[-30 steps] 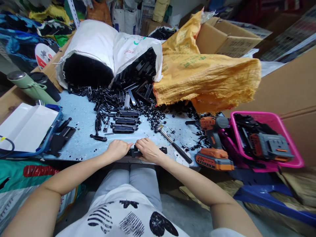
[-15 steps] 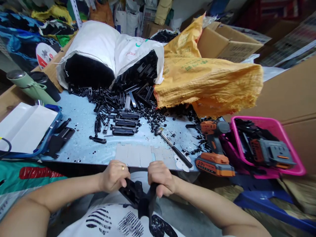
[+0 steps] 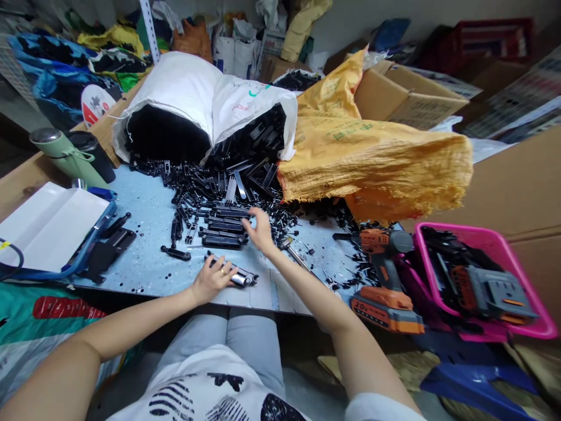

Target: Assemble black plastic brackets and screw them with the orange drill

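My left hand [image 3: 214,280], a ring on one finger, is closed over a long black folded bracket [image 3: 242,279] lying near the table's front edge. Its left part is hidden by my fingers; the right end shows a shiny side. My right hand [image 3: 260,229] reaches to the right ends of a row of similar black brackets [image 3: 223,240], fingers apart and nothing seen in them. Behind the row lies a heap of small black plastic parts [image 3: 197,187]. A hammer [image 3: 298,256] rests beside my right forearm, which covers part of its handle.
An orange cordless drill [image 3: 381,280] stands at the right, next to a pink basket [image 3: 543,313] holding another tool. White sacks [image 3: 175,82] and a yellow sack [image 3: 377,152] line the back. A blue tray with paper [image 3: 52,228] and a green flask [image 3: 65,155] are left.
Both hands were holding a black hinged piece over my lap. Now the left holds a bracket down on the table, and the right has let go and moved forward to the row.
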Demonstrator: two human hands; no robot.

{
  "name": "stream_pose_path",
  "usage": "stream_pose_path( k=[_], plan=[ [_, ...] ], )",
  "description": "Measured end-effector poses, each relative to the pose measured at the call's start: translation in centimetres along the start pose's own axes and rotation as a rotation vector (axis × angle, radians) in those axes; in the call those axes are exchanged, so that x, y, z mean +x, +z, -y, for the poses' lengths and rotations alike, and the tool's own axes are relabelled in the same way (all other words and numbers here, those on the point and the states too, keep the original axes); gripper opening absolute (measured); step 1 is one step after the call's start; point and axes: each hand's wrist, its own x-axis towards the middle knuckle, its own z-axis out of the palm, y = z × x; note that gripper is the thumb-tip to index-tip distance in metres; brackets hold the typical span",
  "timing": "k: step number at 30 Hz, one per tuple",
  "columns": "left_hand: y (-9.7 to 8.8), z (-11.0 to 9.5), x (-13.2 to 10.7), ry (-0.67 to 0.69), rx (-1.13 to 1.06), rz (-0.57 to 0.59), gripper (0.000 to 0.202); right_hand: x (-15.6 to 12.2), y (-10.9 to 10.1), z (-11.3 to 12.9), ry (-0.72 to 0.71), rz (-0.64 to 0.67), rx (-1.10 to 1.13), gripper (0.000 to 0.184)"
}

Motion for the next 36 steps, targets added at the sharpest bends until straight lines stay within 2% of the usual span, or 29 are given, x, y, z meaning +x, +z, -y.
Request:
stream_pose_path(
  k=[2, 5, 7, 9, 10, 12, 14, 15, 17, 19, 22, 23, 25, 27, 30, 33, 36],
  plan=[
    [0.5, 1.3, 2.0, -0.106, 0.038, 0.079, 0.034, 5.2, -0.2, -3.4, 0.15, -0.029, -0.197, 0.039],
    [-0.4, 4.3, 5.1, -0.305, 0.029, 0.094, 0.05, 10.3, 0.1, -6.6, 0.231, 0.073, -0.418, 0.044],
    [-1.7, 7.6, 6.1, -0.56, 0.057, 0.071, 0.055, 12.0, 0.3, -7.6, 0.256, 0.163, -0.477, 0.043],
    [-3.1, 11.5, 5.8, -0.912, 0.131, 0.102, 0.05, 12.8, 0.2, -8.0, 0.274, 0.202, -0.485, 0.037],
    [-3.6, 13.4, 5.2, -1.056, 0.156, 0.172, 0.047, 13.0, 0.0, -8.1, 0.279, 0.199, -0.476, 0.033],
    [-4.2, 16.3, 3.4, -1.172, 0.103, 0.384, 0.04, 12.8, -0.6, -7.9, 0.29, 0.17, -0.387, 0.025],
    [-4.0, 17.8, 1.6, -1.169, 0.035, 0.518, 0.033, 11.7, -1.3, -7.4, 0.317, 0.153, -0.149, 0.022],
    [-3.8, 18.0, 0.9, -1.153, 0.013, 0.547, 0.031, 10.8, -1.7, -7.0, 0.336, 0.159, 0.017, 0.024],
    [-3.4, 17.5, 0.0, -1.136, 0.002, 0.518, 0.027, 7.9, -2.6, -6.1, 0.369, 0.201, 0.319, 0.032],
    [-3.4, 16.3, -0.4, -1.126, 0.009, 0.386, 0.024, 3.9, -3.9, -5.2, 0.357, 0.241, 0.449, 0.042],
    [-4.2, 13.8, -0.5, -1.005, -0.032, 0.112, 0.02, -2.8, -6.6, -3.8, 0.176, 0.315, 0.332, 0.046],
    [-4.5, 12.9, -0.5, -0.931, -0.064, 0.057, 0.019, -5.0, -7.5, -3.3, 0.088, 0.378, 0.259, 0.044],
    [-4.9, 11.4, -0.4, -0.795, -0.118, 0.024, 0.018, -8.8, -9.1, -2.4, -0.066, 0.55, 0.087, 0.041],
    [-4.7, 10.9, -0.2, -0.768, -0.112, 0.056, 0.017, -11.5, -9.8, -1.5, -0.142, 0.666, -0.089, 0.036],
    [-4.0, 12.1, 0.0, -0.927, -0.07, 0.133, 0.017, -13.4, -9.4, -0.3, -0.154, 0.641, -0.259, 0.042],
    [-4.0, 14.1, -0.2, -1.058, -0.055, 0.202, 0.023, -13.7, -8.0, 0.3, -0.159, 0.608, -0.295, 0.045],
    [-5.0, 14.8, -1.0, -0.989, 0.097, 0.345, 0.026, -13.4, -6.9, 0.6, -0.145, 0.612, -0.307, 0.044]
  ],
)
